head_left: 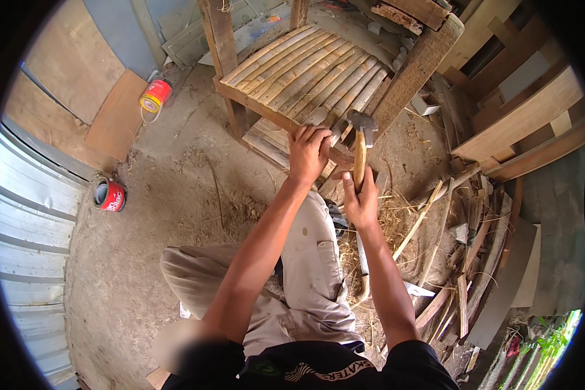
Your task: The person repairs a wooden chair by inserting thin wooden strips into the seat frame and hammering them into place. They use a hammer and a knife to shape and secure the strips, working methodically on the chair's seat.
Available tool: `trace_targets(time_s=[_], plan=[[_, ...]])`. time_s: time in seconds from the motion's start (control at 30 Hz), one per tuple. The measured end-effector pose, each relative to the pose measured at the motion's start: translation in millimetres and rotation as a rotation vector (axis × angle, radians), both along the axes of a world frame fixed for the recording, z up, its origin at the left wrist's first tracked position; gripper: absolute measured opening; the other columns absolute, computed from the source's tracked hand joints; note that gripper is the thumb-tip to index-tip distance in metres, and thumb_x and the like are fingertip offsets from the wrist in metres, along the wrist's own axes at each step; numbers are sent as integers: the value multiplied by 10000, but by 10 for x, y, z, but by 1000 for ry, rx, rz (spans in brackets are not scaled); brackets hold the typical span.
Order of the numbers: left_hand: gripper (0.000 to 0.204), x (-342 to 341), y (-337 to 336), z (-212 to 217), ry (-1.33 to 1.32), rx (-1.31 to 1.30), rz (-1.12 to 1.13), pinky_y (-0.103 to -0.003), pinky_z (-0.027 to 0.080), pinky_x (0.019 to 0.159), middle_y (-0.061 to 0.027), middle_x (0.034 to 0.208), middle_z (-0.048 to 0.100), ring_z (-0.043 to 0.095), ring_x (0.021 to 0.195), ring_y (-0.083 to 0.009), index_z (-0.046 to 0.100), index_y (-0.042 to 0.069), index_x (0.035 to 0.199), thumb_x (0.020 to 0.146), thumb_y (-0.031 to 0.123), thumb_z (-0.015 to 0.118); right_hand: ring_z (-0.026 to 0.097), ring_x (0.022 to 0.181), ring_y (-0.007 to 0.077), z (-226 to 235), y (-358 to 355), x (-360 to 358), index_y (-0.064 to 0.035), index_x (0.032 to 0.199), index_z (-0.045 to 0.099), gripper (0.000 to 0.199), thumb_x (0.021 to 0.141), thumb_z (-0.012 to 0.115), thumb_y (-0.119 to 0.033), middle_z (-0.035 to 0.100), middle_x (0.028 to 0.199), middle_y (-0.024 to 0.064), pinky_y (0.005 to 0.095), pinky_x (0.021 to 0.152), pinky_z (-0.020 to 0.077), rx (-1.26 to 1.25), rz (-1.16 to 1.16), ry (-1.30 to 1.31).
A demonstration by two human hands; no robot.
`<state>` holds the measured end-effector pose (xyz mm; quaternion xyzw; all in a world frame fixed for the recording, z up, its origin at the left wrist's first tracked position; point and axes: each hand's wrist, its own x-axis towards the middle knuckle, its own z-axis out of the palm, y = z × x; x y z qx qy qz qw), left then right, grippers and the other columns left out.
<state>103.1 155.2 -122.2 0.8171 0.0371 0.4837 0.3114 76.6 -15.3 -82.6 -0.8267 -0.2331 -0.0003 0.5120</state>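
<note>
My right hand (pixel 362 199) is wrapped round the wooden handle of a hammer (pixel 360 156). The hammer's dark metal head points away from me, over the front right corner of a wooden frame. Bamboo slats (pixel 309 68) lie side by side on this frame, forming a shelf or seat. At its front rail (pixel 261 102) rests my left hand (pixel 309 153), fingers curled together close to the slat ends and just left of the hammer head. Whatever those fingers may pinch is hidden. A thick wooden post (pixel 417 73) rises at the frame's right side.
Two red paint cans, one with a yellow end (pixel 155 95) and one open-topped (pixel 110 195), are on the dirt floor at left. Scrap wood (pixel 478 240) is piled at right beside dry shavings (pixel 403 214). Corrugated metal (pixel 36 240) walls the left side; boards (pixel 523 130) lean at right.
</note>
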Motion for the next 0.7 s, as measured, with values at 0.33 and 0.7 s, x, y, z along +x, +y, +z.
trace_targets(time_s=[0.33, 0.7], plan=[[117, -53, -6, 47, 33, 22, -10, -417, 419, 891, -45, 991, 692, 613, 968, -277, 681, 94, 961, 844, 86, 690, 546, 524, 88, 348, -115, -69, 3, 1037, 548, 315, 1074, 444, -292, 547, 624, 39, 267, 483, 424, -77, 47, -99], [87, -56, -8, 62, 44, 13, -24, -425, 440, 860, -58, 975, 693, 619, 958, -285, 681, 82, 942, 855, 89, 682, 615, 764, 542, 640, -210, -66, 37, 1093, 507, 254, 1036, 486, -209, 618, 738, 330, 554, 616, 459, -305, 94, -55]])
